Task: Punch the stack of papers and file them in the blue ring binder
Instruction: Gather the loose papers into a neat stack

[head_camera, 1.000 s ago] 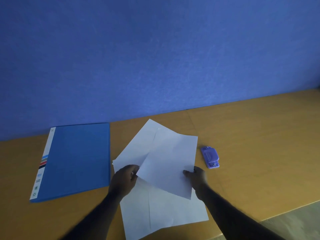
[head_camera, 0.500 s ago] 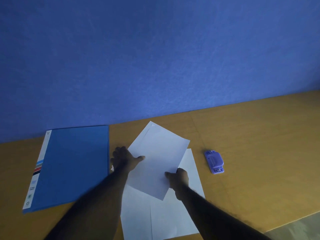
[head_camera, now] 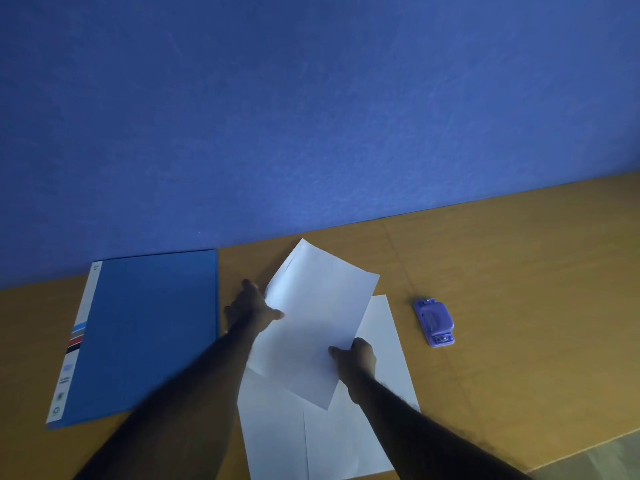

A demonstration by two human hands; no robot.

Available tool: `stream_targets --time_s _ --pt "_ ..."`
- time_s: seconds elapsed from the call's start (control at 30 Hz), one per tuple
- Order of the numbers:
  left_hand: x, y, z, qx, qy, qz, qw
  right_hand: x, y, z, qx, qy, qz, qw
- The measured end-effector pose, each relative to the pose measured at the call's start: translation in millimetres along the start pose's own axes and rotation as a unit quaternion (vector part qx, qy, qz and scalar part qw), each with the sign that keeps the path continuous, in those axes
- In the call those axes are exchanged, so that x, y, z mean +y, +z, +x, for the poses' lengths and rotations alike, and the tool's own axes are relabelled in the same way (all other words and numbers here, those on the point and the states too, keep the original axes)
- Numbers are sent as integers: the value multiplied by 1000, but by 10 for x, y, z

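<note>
Several white sheets lie loosely fanned on the wooden desk (head_camera: 519,258). The top sheet (head_camera: 318,317) is turned at an angle over the lower sheets (head_camera: 294,434). My left hand (head_camera: 247,306) rests at the top sheet's left edge, thumb on the paper, fingers spread. My right hand (head_camera: 356,355) pinches the same sheet near its lower right edge. The blue ring binder (head_camera: 145,330) lies closed and flat to the left of the papers, touching the wall. A small purple hole punch (head_camera: 434,322) sits on the desk to the right of the papers, apart from both hands.
A blue wall (head_camera: 311,116) rises directly behind the desk. The desk's front edge (head_camera: 585,452) runs at the lower right, with floor beyond it.
The top sheet has swung leftward onto the back sheets, uncovering a lower sheet on the right. My left hand moved up to the pile's left edge; my right hand shifted left.
</note>
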State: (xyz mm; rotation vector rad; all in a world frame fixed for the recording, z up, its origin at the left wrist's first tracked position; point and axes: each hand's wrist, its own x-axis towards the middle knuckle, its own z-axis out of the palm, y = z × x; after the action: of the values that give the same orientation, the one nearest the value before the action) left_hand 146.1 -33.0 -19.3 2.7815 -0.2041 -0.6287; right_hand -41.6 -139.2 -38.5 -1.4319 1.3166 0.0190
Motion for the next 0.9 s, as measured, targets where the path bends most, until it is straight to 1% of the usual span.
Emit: stream_targets --time_s 0.1,0.17,0.23,0.37,0.43,0.47,0.53,0.6,0.67,0.73,0.8,0.9 --pt "-53 -115 57 -49 53 -45 996 10 -35 2 5 -21 -17 1000" --pt "-68 -190 17 -64 82 -67 992 17 -70 0 7 -39 -35 999" --pt "-121 -188 -23 -73 85 -112 987 19 -87 -8 6 -50 -49 998" --pt "-263 -68 -126 -139 93 -165 972 -11 -111 -27 -11 -75 -65 995" --pt "-312 5 -177 -132 88 -178 971 -54 -154 -18 -17 -90 -85 992" --pt "-330 25 -221 -120 90 -187 971 -70 -197 -13 -7 -98 -100 990" --pt "-399 72 -285 -91 72 -214 970 -53 -347 3 45 -112 -130 984" --pt "-506 64 -334 -68 49 -256 963 39 -545 27 114 -118 -179 970" --pt "-619 51 -397 -57 13 -307 950 156 -722 23 153 -76 -262 950" --pt "-747 53 -478 -36 -27 -338 940 262 -812 -49 146 -20 -331 932" --pt "-872 92 -521 -11 -58 -353 934 346 -822 -112 142 -9 -367 919" --pt "-1030 186 -559 -2 -79 -355 931 402 -784 -126 154 -2 -355 922"
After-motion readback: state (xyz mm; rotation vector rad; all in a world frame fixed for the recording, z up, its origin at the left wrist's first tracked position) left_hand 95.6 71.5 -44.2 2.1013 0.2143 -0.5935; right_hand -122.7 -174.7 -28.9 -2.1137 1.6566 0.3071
